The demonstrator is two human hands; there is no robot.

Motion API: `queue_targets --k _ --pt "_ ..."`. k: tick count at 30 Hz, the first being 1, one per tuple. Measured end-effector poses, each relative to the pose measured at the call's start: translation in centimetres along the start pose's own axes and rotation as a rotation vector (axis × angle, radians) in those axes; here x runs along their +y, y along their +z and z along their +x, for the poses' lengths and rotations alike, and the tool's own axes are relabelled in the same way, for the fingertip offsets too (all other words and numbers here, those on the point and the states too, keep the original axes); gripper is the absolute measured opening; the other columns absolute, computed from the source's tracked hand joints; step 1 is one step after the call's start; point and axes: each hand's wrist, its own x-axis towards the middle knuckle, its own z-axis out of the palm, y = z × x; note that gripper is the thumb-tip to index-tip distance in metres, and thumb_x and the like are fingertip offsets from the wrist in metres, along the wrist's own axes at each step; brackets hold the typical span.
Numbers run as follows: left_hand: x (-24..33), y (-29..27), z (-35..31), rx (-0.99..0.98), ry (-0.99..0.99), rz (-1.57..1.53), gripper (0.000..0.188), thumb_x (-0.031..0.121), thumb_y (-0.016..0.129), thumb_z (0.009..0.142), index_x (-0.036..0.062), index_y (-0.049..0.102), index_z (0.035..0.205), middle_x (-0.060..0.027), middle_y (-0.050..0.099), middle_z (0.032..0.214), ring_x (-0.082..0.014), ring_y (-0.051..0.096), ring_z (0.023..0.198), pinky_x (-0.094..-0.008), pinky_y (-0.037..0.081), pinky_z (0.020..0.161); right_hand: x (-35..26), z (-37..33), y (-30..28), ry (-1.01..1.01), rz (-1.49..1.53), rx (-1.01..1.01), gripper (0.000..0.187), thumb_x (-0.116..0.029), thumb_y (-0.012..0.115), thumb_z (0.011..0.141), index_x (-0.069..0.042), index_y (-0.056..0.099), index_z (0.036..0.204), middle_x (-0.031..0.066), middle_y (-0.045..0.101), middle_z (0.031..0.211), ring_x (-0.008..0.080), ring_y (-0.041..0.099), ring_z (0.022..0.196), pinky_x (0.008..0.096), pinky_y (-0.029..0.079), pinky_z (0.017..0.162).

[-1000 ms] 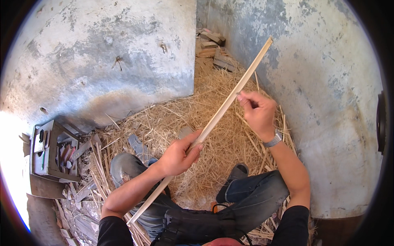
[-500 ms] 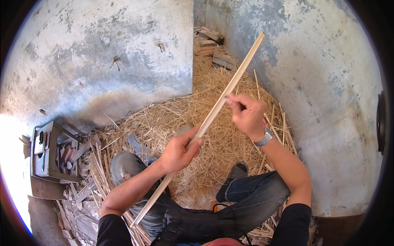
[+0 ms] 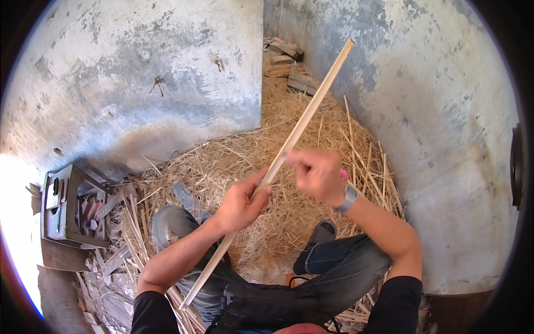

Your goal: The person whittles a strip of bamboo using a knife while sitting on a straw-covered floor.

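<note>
My left hand (image 3: 240,207) is wrapped round a long pale wooden strip (image 3: 315,104). The strip runs slantwise across my lap, its upper end pointing far right and its lower end over my left leg. My right hand (image 3: 318,171) is closed, with thumb and fingertips against the strip's edge a little above the left hand. A bit of pink (image 3: 344,174) shows at the heel of that hand. Whatever the right fingers hold is hidden and smeared by motion. A metal-banded watch (image 3: 349,199) is on my right wrist.
Straw-like wood shavings (image 3: 222,161) cover the floor. Left stands a small wooden stand (image 3: 71,209) with tools on it. More thin strips (image 3: 133,228) lie beside my left leg. Bricks and wood pieces (image 3: 286,53) are piled at the far gap between two worn walls (image 3: 445,111).
My right hand has slid down and left along the strip, closer to my left hand. The strip's upper end has shifted slightly left. My left hand keeps its grip.
</note>
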Motion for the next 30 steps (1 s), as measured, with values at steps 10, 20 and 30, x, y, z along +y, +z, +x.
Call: queue_targets --k 10,20,30 --pt "-0.5 0.2 -0.1 0.021 0.079 -0.036 0.051 0.013 0.054 0.109 0.0016 0.041 0.157 0.0023 0.057 0.068 -0.0029 0.05 0.051 -0.0227 0.038 0.045 1.3 1.9 -0.9 0.12 0.003 0.12 0.019 0.005 0.071 0.084 -0.004 0.08 0.098 0.0128 0.077 0.078 0.0147 0.069 0.056 0.0279 0.049 0.047" --pt "-0.6 0.2 0.0 0.046 0.086 0.023 0.052 0.014 0.054 0.109 0.0015 0.041 0.157 0.0022 0.058 0.069 -0.003 0.05 0.051 -0.0224 0.039 0.046 1.9 2.4 -2.2 0.234 -0.014 0.056 0.015 0.002 0.068 0.093 -0.002 0.079 0.104 0.0088 0.078 0.082 0.0096 0.062 0.055 0.027 0.048 0.049" --pt "0.4 0.1 -0.6 -0.033 0.075 -0.066 0.051 0.014 0.055 0.109 -0.0001 0.041 0.156 0.0026 0.058 0.068 -0.0032 0.052 0.054 -0.0228 0.041 0.049 1.8 2.0 -3.8 0.258 0.07 0.187 0.023 0.006 0.063 0.098 0.0 0.075 0.116 0.0112 0.077 0.091 0.0066 0.065 0.06 0.0211 0.049 0.051"
